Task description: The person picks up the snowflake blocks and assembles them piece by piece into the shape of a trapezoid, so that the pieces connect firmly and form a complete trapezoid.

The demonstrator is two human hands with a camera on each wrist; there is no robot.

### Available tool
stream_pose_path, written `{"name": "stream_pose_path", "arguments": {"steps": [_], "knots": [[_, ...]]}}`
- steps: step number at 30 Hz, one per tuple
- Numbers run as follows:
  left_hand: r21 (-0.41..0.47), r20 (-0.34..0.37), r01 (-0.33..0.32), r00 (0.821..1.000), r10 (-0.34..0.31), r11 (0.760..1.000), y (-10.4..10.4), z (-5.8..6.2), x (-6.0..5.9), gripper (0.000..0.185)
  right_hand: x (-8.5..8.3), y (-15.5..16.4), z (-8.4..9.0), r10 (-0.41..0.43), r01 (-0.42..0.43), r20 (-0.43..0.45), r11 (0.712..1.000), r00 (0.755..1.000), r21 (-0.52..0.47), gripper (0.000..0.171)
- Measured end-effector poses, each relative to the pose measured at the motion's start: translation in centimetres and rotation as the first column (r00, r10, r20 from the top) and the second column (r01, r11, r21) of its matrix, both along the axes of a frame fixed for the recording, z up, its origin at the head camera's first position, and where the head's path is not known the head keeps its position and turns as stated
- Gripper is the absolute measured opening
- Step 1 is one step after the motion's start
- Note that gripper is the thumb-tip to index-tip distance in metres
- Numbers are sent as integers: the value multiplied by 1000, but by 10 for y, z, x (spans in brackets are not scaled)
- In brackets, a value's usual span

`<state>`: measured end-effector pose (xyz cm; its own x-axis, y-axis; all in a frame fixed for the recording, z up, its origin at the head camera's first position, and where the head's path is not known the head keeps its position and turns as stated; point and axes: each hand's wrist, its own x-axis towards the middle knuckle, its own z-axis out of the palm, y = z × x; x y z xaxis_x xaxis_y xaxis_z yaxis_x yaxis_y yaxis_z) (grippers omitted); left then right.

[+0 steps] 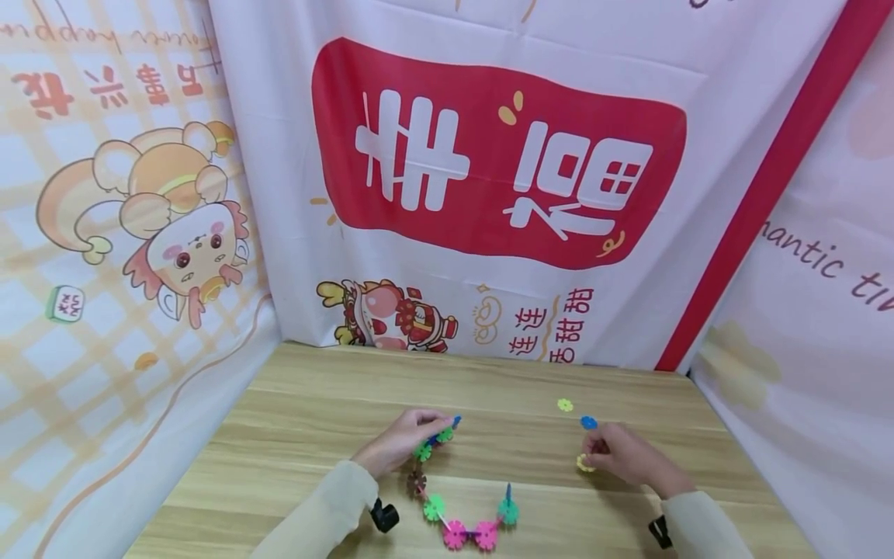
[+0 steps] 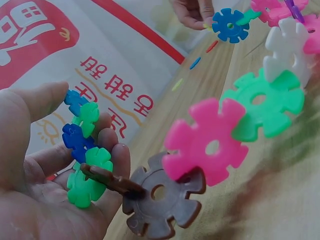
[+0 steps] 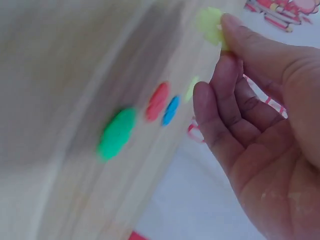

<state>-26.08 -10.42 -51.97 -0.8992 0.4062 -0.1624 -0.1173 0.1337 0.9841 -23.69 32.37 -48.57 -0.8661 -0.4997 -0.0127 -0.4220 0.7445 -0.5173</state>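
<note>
My left hand holds the upper end of a chain of snowflake-shaped plastic discs. Its fingers are curled round the end pieces: green and blue discs slotted edge to edge. From there the chain hangs down and curves over the table toward 5 o'clock: brown disc, pink, green, white, more pink, ending in an upright teal piece.

My right hand is at 3 o'clock from the chain, well apart from it. Its fingers pinch one yellow disc between thumb and fingertips, just above the table.

Progress, as judged: roughly ten discs are already joined. The yellow disc in the right hand is not yet attached. Two loose discs remain on the table at 12 o'clock from the right hand: a blue one near the fingers and a yellow-green one beyond it. These three appear to be all that is left.

The table is light wood-grain laminate. Printed fabric backdrops enclose it on three sides: a cartoon figure at 9 o'clock, a red panel with white characters at 12 o'clock, a red stripe at 2 o'clock.
</note>
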Motion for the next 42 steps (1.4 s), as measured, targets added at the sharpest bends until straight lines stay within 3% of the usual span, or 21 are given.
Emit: {"name": "stream_pose_path", "arguments": {"steps": [7,19,30,42], "knots": [[-4,-10,-2,1000,2,1000,-2,1,0,47,-18,-46,15,21,-23,-45,999,999,-43,15],[11,-10,30,999,-30,999,-5,3,4,48,-36,-112,28,40,-40,-6,981,999,-190,13],[-18,-15,4,1000,-4,1000,-3,4,3,50,-37,-162,29,-60,97,115,932,992,-350,16],[-29,-46,15,999,-16,999,-6,4,3,47,-34,-183,22,-4,69,151,901,989,-429,19]]}}
